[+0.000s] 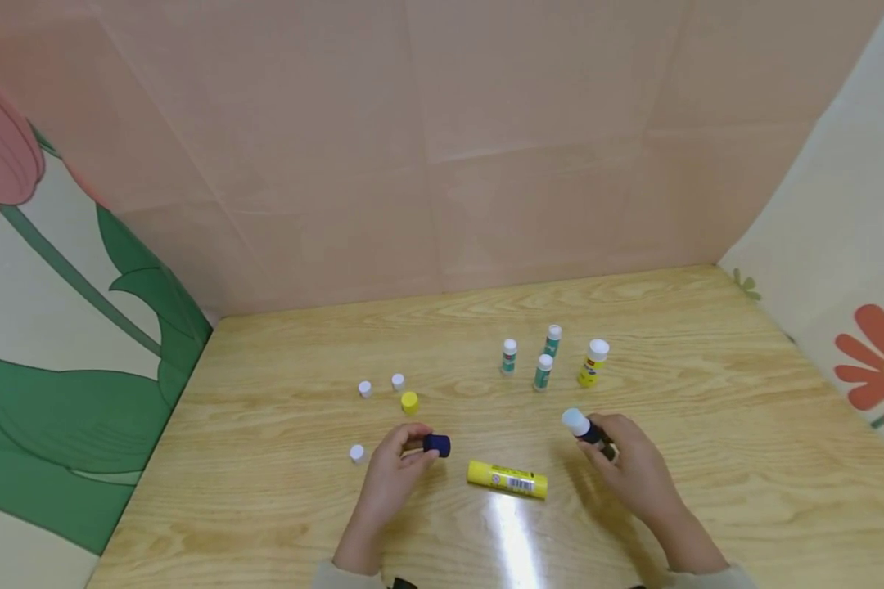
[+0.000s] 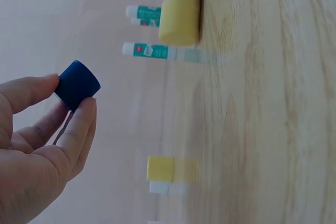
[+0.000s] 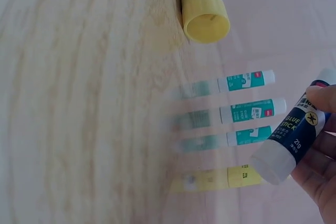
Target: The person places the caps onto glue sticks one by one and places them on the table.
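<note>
Between thumb and fingers my left hand [image 1: 396,468] pinches a dark blue cap [image 2: 77,85], lifted off the table. My right hand [image 1: 633,466] grips a dark blue glue stick [image 3: 300,124] with a white top, tilted and raised above the table; its label reads 21g. A yellow tube [image 1: 507,480] lies on its side between the hands, and the right wrist view looks into its open, hollow end. Just beyond the left hand sits a yellow cap [image 1: 409,402]. White caps [image 1: 357,453] lie left of it.
Several small glue sticks stand upright behind the right hand: green-labelled ones [image 1: 510,357] and a larger yellow-labelled one [image 1: 593,363]. The wooden table [image 1: 265,458] meets a pink cloth backdrop [image 1: 427,164] at its rear edge. Floral sheets hang at both sides.
</note>
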The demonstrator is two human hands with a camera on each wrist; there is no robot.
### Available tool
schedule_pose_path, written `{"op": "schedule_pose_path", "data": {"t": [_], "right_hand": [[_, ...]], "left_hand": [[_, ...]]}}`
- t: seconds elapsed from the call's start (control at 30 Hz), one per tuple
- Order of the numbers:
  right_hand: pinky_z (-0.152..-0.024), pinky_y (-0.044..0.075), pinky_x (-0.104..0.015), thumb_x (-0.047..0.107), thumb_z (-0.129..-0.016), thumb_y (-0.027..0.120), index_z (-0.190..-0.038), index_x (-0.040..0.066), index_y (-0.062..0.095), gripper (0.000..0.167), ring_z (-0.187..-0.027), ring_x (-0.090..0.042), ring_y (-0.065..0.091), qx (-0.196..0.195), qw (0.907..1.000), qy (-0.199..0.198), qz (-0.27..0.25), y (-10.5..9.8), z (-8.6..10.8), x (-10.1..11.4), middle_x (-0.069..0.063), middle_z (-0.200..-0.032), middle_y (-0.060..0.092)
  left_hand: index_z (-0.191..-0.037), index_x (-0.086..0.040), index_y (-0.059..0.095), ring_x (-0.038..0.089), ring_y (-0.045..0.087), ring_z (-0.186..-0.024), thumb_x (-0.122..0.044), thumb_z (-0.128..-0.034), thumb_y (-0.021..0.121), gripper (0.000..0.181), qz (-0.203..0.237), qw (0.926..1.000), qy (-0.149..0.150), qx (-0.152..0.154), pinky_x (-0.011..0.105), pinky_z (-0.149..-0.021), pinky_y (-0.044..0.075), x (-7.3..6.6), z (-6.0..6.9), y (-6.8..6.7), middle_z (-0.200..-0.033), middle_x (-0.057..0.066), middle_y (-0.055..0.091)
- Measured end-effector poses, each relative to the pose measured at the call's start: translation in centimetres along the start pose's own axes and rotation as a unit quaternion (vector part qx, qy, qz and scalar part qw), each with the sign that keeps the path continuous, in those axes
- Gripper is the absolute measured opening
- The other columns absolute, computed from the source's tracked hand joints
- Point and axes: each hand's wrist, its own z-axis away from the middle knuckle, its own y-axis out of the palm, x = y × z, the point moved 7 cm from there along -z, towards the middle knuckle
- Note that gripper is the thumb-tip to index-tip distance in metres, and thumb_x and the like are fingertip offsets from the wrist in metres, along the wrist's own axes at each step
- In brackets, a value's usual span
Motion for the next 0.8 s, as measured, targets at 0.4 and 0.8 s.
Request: {"op": "schedule_pose_path", "data": {"t": [0.4, 0.8], "right_hand": [[-0.067, 0.047, -0.038, 0.0, -0.07, 0.069, -0.097, 0.0, 0.058, 0.029, -0.083, -0.02, 0.052, 0.04, 0.9991, -0.001, -0.009, 0.6, 0.0, 0.8, -0.008, -0.091, 0.057], [-0.066, 0.047, -0.038, 0.001, -0.065, 0.072, -0.091, 0.001, 0.06, 0.028, -0.081, -0.019, 0.051, 0.028, 0.999, -0.034, 0.002, 0.8, 0.2, 1.4, -0.007, -0.086, 0.056]], "left_hand": [[-0.106, 0.004, 0.052, 0.028, 0.05, -0.098, -0.002, -0.0804, 0.058, 0.027, 0.006, 0.9999, 0.0, 0.009, 0.021, -0.076, 0.046, -0.7, 0.3, 0.6, -0.107, 0.015, 0.051], [-0.105, 0.006, 0.051, 0.03, 0.051, -0.097, 0.001, -0.0799, 0.057, 0.026, 0.017, 0.9998, -0.004, 0.01, 0.021, -0.076, 0.046, -1.4, 0.8, 0.9, -0.105, 0.017, 0.052]]}}
